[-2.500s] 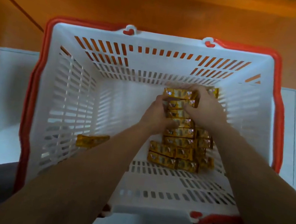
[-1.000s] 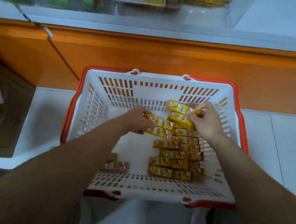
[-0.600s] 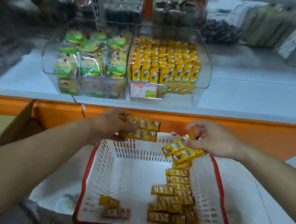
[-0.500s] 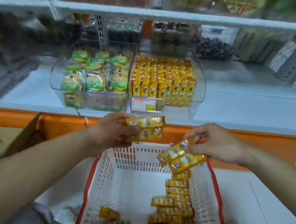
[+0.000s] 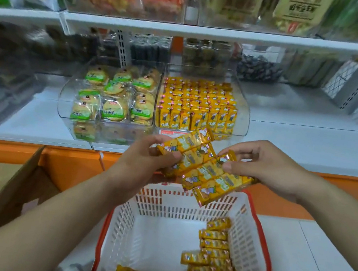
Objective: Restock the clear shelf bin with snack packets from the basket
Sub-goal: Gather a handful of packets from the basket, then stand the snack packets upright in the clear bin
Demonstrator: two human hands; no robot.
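Transfer step in hand, by judgement: bundle up out of the basket [image 5: 185, 204], not yet in the bin. Held fanned snack packets [image 5: 205, 170] between left hand [image 5: 144, 155] and right hand [image 5: 269, 168]. Gripped with fingers [image 5: 236, 152] of both hands curled round the bundle ends. Noted clear shelf bin [image 5: 243, 117] just beyond and above the fingers, largely filled with upright yellow packets. Noted spare packets [image 5: 211, 267] below the fingers, in the basket. Next move, probably: squaring the bundle, turning it upright, reaching forward over the bin's front lip into a gap.

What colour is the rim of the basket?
Red; the basket rim shows best in the head view.
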